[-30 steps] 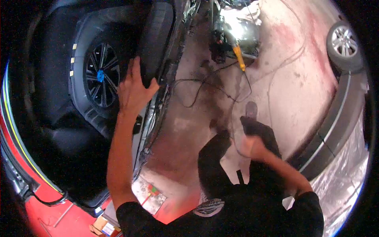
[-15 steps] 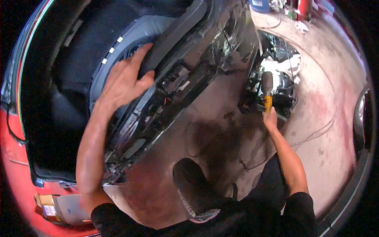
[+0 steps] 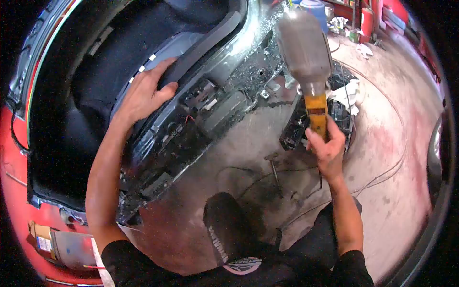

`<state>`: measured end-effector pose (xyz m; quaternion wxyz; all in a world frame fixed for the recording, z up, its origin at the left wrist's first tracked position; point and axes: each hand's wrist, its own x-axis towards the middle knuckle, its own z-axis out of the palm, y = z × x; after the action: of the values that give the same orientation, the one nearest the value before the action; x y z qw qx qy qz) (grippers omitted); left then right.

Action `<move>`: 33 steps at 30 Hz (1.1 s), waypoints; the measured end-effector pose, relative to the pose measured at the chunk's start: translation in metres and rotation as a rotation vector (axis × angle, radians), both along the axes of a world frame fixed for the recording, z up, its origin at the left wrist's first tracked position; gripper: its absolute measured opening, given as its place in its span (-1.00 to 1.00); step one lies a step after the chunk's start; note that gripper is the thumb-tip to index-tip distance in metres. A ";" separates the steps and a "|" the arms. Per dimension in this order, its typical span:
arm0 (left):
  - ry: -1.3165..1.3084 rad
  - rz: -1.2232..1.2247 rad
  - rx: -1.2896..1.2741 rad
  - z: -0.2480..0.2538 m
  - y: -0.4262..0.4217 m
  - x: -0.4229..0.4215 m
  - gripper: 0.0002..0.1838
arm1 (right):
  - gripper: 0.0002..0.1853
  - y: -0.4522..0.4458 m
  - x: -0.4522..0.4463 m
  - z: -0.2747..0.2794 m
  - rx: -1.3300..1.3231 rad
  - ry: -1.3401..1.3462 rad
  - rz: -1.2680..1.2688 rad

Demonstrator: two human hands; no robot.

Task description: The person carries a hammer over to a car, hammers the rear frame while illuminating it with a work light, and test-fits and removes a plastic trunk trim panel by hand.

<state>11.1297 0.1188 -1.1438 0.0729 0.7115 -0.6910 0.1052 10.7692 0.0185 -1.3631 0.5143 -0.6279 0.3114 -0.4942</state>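
Observation:
My left hand (image 3: 141,98) lies across the edge of a dark, lined car compartment (image 3: 71,143), thumb and fingers apart at a grey strip (image 3: 205,45) on its rim. In my right hand (image 3: 329,148) is a hammer (image 3: 306,48), gripped by its yellow handle. Its heavy grey metal head is raised close to the camera, right of the car's exposed metal edge and apart from it. Just below my left hand, the bare body edge (image 3: 210,103) shows black brackets and dirt.
A second hammer (image 3: 274,173) lies on the concrete floor near my knees. Behind my right hand sits a black car part (image 3: 292,129). Cables (image 3: 399,158) cross the floor at right. A blue container (image 3: 315,12) and a red cylinder (image 3: 366,24) stand at the back.
My right hand has swung the hammer up towards the camera from low beside the floor parts. My left hand stays at the rim, its fingers slightly lower. The view has shifted a little.

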 end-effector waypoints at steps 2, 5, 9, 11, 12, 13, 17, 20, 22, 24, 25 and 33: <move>0.000 0.029 -0.015 -0.005 0.002 0.006 -0.33 | -0.43 -0.002 0.003 0.031 -0.005 -0.074 0.063; -0.078 -0.071 -0.117 -0.012 0.001 0.011 -0.33 | -0.38 0.005 0.010 0.066 0.017 -0.234 0.118; -0.015 -0.006 0.010 -0.003 0.003 0.009 -0.35 | -0.36 0.023 0.005 0.076 0.053 -0.264 0.156; -0.017 -0.016 0.004 -0.002 0.004 0.007 -0.34 | -0.35 0.030 0.005 0.074 0.038 -0.274 0.155; -0.017 -0.022 0.004 -0.003 0.005 0.007 -0.34 | -0.35 0.032 0.006 0.074 0.038 -0.293 0.172; -0.040 -0.028 -0.018 -0.005 0.005 0.008 -0.33 | -0.35 0.034 0.007 0.076 0.039 -0.300 0.159; -0.055 -0.045 -0.045 -0.006 0.004 0.015 -0.33 | -0.35 0.038 0.005 0.080 0.041 -0.366 0.197; -0.018 -0.031 -0.027 -0.006 0.004 0.011 -0.33 | -0.35 0.041 0.005 0.081 0.056 -0.381 0.230; 0.003 -0.014 -0.018 -0.005 0.003 0.011 -0.33 | -0.35 0.043 0.006 0.083 0.056 -0.373 0.233; 0.027 0.006 0.001 -0.004 0.002 0.014 -0.33 | -0.34 0.044 0.008 0.083 0.051 -0.363 0.236; 0.027 0.008 0.001 -0.004 0.002 0.014 -0.33 | -0.34 0.045 0.009 0.083 0.055 -0.385 0.231; 0.012 -0.019 -0.057 -0.006 0.001 0.016 -0.34 | -0.32 0.035 0.003 0.084 0.061 -0.436 0.260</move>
<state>11.1452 0.1198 -1.1496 0.0983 0.7029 -0.6941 0.1202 10.7726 0.0538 -1.2796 0.6471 -0.5256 0.1247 -0.5381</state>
